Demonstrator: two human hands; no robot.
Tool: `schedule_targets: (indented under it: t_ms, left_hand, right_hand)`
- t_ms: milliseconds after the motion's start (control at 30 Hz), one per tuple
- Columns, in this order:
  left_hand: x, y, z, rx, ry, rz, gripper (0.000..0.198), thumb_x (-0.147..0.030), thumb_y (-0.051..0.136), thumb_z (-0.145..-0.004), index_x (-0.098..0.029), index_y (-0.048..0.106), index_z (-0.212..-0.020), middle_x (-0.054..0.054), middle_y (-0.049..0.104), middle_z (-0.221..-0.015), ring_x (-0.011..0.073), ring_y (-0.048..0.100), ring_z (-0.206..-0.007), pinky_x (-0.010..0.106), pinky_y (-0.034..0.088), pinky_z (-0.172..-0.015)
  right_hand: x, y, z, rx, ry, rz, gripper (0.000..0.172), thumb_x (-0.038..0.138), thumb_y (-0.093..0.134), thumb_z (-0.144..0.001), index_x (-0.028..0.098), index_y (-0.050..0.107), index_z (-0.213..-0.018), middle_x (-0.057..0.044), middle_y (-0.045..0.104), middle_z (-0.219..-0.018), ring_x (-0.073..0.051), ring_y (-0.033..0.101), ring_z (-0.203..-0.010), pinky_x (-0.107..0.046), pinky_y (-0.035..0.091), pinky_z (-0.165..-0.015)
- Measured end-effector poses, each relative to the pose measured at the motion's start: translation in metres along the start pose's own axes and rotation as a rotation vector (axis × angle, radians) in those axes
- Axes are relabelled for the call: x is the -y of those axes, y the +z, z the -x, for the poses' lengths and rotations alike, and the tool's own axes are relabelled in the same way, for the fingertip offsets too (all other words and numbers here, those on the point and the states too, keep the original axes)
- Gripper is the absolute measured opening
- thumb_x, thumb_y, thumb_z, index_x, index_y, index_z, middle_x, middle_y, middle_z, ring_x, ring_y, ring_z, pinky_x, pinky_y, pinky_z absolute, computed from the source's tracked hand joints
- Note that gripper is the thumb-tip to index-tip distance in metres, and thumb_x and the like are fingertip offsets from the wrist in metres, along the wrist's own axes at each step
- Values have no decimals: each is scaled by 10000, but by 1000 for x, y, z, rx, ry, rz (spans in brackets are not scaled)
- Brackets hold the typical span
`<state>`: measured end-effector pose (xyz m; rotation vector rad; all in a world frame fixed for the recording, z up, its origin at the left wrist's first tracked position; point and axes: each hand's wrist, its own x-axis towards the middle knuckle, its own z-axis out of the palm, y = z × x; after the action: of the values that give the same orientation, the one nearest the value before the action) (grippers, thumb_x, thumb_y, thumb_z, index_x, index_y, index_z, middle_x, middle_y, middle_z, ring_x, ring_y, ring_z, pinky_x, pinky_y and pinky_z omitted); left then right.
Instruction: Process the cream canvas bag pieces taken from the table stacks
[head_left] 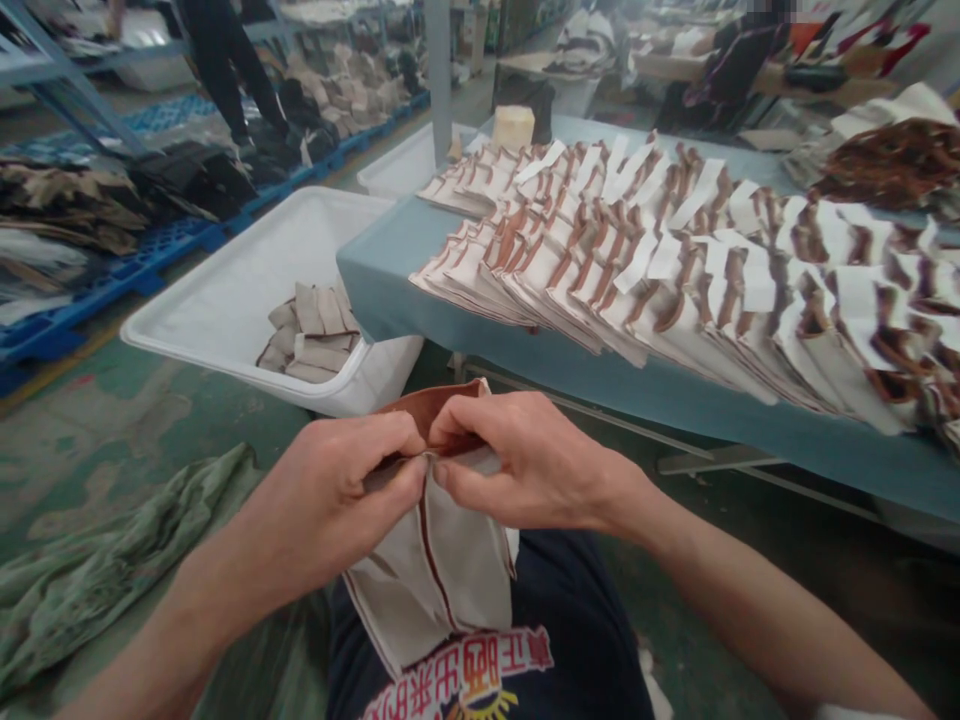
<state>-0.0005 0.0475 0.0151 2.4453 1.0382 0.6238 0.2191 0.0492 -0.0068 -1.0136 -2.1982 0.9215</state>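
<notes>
Both hands pinch the top edge of a beige fabric piece with brown trim, held over my lap. My left hand grips the left side of its brown-lined opening, fingers closed. My right hand pinches the right side, thumb and fingers pressed together. The piece hangs down between my forearms.
A blue-covered table ahead carries rows of overlapped beige and brown fabric pieces. A white plastic bin at left holds several folded pieces. Green cloth lies on the floor at lower left. People stand in the background.
</notes>
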Motion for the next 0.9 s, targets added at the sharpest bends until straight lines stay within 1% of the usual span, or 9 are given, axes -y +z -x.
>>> schedule_targets:
  t_ms: [100,200,267,333,433,533,667,800,900]
  left_hand:
    - [-2,4,3,-18,40,-10,225,-133,504,-988,-208,625,-815,-56,649,-702,97,589,-579,208,419,-577]
    - [0,5,6,1,64,-17,174,-136,517,-1047,-226,620,-939,-66,683,-778,97,634,-622,208,451,-618]
    - [2,5,8,19,103,-12,148,-147,523,-1084,-241,597,-996,-74,691,-809,97,661,-647,203,477,-648]
    - [5,4,8,23,164,-4,143,-159,509,-1121,-251,582,-1040,-76,689,-815,98,676,-658,201,495,-665]
    - [8,4,7,-20,296,10,152,-168,483,-1153,-251,580,-1070,-59,688,-803,110,680,-650,221,501,-648]
    - [8,6,4,-60,393,-2,197,-124,457,-1149,-244,583,-1058,-48,676,-762,119,665,-614,237,507,-626]
    - [9,13,4,-97,401,-72,186,-104,469,-1138,-221,593,-1065,-30,698,-756,127,681,-619,245,527,-634]
    - [14,19,8,-95,405,-116,184,-143,447,-1158,-201,621,-1143,11,759,-848,147,736,-710,263,547,-680]
    - [16,17,12,-79,394,-70,206,-166,426,-1170,-212,627,-1161,4,773,-889,142,752,-762,246,559,-739]
  right_hand:
    - [-1,7,5,-59,-8,93,174,253,583,-860,228,460,-739,38,525,-657,-130,425,-620,-306,264,-642]
    - [-3,7,7,-35,-5,0,194,229,562,-812,228,409,-693,72,388,-605,-106,316,-568,-302,230,-609]
    - [-5,2,7,23,25,-149,139,215,576,-778,220,462,-700,81,386,-606,-95,329,-560,-280,245,-591]
    - [-8,-2,7,113,76,-385,111,251,612,-789,212,527,-729,83,415,-618,-93,360,-565,-255,275,-566]
    - [-10,-4,7,213,166,-766,256,415,657,-861,202,567,-752,73,444,-633,-97,363,-563,-241,286,-522]
    - [-11,1,7,204,241,-952,332,467,696,-867,203,552,-725,78,442,-609,-88,343,-541,-235,257,-504]
    - [-13,6,6,159,276,-957,239,360,698,-812,199,554,-708,77,461,-603,-81,358,-540,-220,263,-498]
    - [-16,8,6,112,267,-839,133,266,587,-766,209,522,-664,84,410,-584,-75,326,-539,-209,247,-482]
    - [-14,10,9,65,223,-715,98,217,553,-751,210,523,-658,88,394,-574,-70,316,-521,-202,235,-461]
